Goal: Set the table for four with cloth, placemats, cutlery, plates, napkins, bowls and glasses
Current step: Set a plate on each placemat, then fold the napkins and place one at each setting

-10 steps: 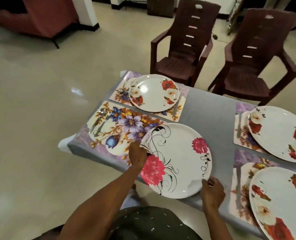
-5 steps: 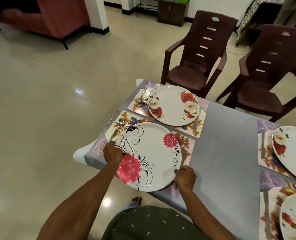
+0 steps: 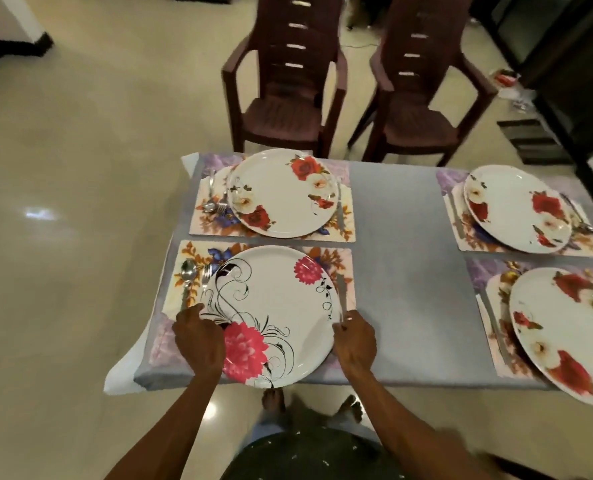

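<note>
Across a glossy cream tiled floor [image 3: 80, 133], two dark brown plastic armchairs [image 3: 284, 84] stand side by side at the far edge of a low table covered with a grey cloth [image 3: 395, 271] whose near-left corner hangs down over a white underlayer. Four floral placemats lie on the cloth in two pairs, left and right, well apart with bare cloth between them. On the far-left placemat [image 3: 343, 220] sits a white plate with red and cream roses [image 3: 283, 192], a spoon and fork just beside its left rim and a knife along its right. Two more rose plates [image 3: 517, 207] rest on the right-hand mats, the nearer one [image 3: 572, 330] reaching past the table edge toward the camera. On the near-left placemat [image 3: 191, 254] lies the white plate with pink flowers and black swirls [image 3: 271, 313], its near rim overhanging the table edge. A spoon [image 3: 187, 271] and fork [image 3: 206, 273] lie just left of it, a knife [image 3: 342, 292] just right. The left hand [image 3: 199, 341] curls its fingers over the plate's near-left rim, gripping it. The right hand [image 3: 355, 341] is at the plate's near-right rim, fingers curled round the edge, touching the knife's handle end. A dark speckled garment and bare feet show below the table.
</note>
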